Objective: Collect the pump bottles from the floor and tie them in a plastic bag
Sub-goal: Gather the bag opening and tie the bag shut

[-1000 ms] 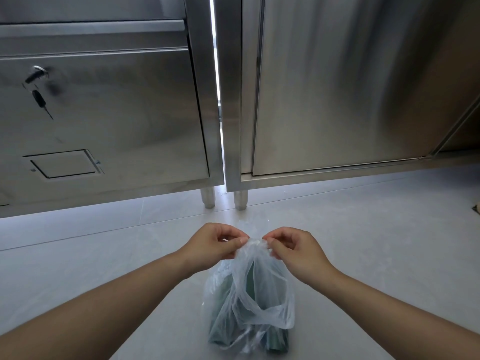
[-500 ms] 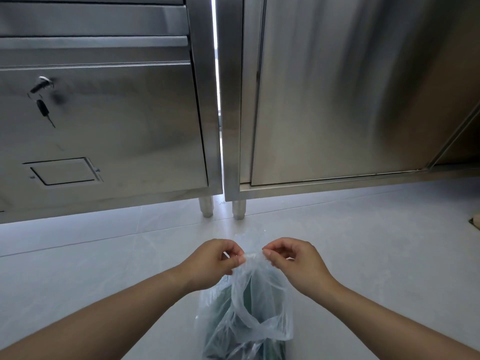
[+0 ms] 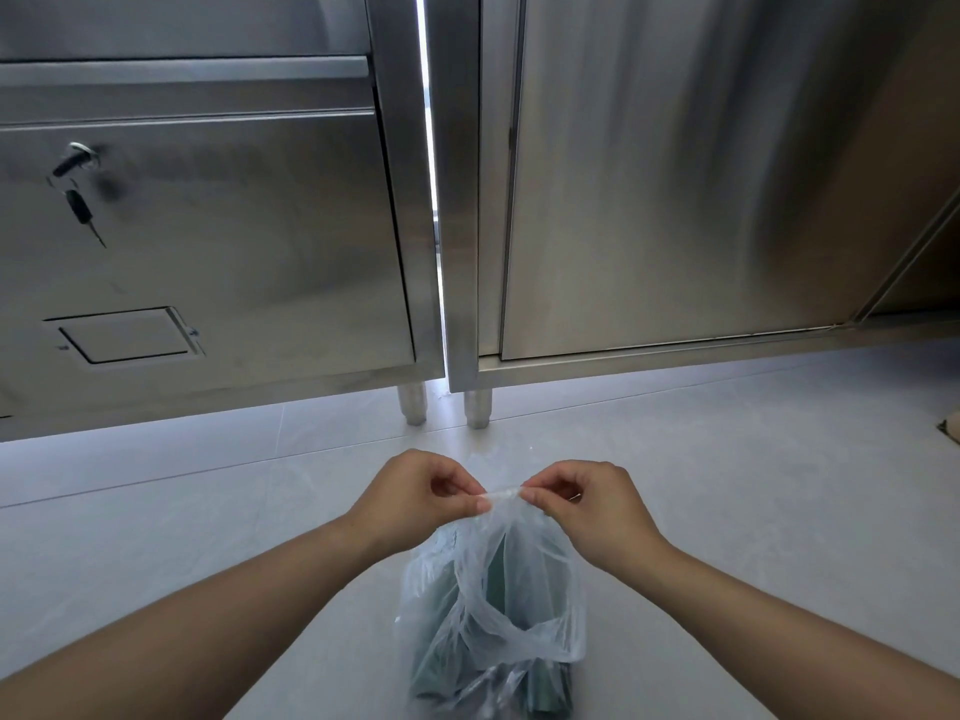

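Fingertips of the left hand (image 3: 415, 498) pinch one end of a twisted strip of the plastic bag (image 3: 498, 605), and the right hand (image 3: 589, 504) pinches the other end, so the strip runs taut and level between the two closed hands. The rest of the thin, see-through bag hangs straight down from that strip, below and between the wrists, and its bottom rests on the pale floor (image 3: 753, 485). A loose handle loop droops down the bag's front. Dark green pump bottles (image 3: 439, 652) show through the plastic, packed low in the bag; their number cannot be made out. Beyond the hands stand two steel cabinets (image 3: 675, 174) on short round legs, and a key (image 3: 80, 207) hangs from the lock of the left one.
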`<state>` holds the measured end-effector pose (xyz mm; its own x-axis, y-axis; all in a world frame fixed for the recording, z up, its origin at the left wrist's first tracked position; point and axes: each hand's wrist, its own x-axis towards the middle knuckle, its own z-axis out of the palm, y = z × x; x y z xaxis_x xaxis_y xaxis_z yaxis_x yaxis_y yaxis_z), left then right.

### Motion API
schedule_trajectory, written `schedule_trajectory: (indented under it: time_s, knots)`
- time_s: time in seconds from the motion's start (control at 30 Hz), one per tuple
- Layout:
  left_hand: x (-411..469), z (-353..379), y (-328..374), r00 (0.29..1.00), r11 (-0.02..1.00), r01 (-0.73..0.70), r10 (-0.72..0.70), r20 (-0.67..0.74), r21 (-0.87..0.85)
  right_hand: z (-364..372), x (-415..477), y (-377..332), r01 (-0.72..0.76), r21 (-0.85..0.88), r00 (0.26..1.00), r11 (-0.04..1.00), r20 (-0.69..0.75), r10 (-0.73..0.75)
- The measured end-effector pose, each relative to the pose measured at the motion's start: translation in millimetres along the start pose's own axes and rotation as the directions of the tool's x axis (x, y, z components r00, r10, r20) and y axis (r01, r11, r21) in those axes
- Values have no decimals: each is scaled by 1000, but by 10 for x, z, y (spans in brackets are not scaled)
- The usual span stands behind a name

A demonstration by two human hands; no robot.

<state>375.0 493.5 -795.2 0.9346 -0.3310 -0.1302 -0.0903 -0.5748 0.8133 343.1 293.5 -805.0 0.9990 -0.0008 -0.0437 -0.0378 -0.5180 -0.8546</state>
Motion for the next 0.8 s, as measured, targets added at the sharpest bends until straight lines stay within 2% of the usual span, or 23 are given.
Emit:
schedule_trajectory:
  time_s: [0.17, 0.43, 0.7, 0.8]
  knots:
    - [16, -47, -2, 998, 1000, 31, -31, -46, 3, 6, 23, 16, -19, -38, 1000, 999, 18, 20]
    - [36, -72, -41, 994, 993, 59, -67, -86, -97, -77, 50, 77, -36, -46, 999, 998, -12, 36]
    - [-18, -230, -297, 987, 992, 116, -109, -116, 48, -288, -28, 298, -109, -105, 994, 988, -6, 109]
    - [-32, -223, -358, 990, 990, 136, -134, -33, 40, -344, -71, 420, -155, -54, 986, 986, 53, 158]
